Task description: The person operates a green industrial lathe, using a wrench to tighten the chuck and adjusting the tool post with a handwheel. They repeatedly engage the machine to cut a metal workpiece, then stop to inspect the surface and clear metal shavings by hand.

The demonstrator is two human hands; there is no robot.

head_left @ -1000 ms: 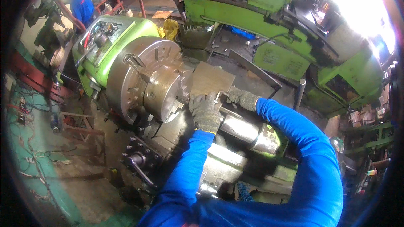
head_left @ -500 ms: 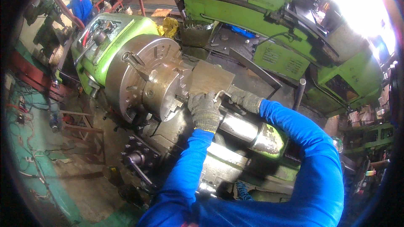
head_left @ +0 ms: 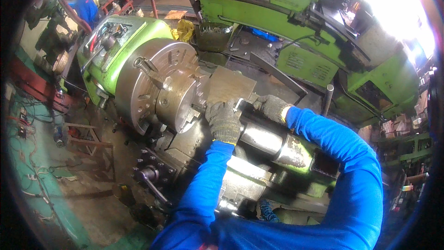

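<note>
Both my hands wear grey knit gloves and meet over the lathe bed, to the right of the chuck. My left hand [head_left: 223, 121] has its fingers curled at a small shiny bent metal piece [head_left: 239, 104]. Just right of it, my right hand [head_left: 274, 108] is closed, fingers toward that piece; what it grips is hidden. A lathe chuck [head_left: 178, 99] with stepped jaws sits on a large round faceplate [head_left: 135, 85]. Behind my left hand lies a flat brownish plate [head_left: 232, 84]. The bright tailstock quill [head_left: 262, 139] lies below my right hand.
The green headstock [head_left: 99, 60] stands left, the green tailstock [head_left: 296, 153] right. A tool post [head_left: 150, 172] with a handle is left of my left forearm. Another green machine [head_left: 259, 11] spans the back. A person in blue [head_left: 84, 7] is far left.
My right hand has turned a little and its elbow has swung slightly outward. My left hand stays almost in place. The view has shifted slightly.
</note>
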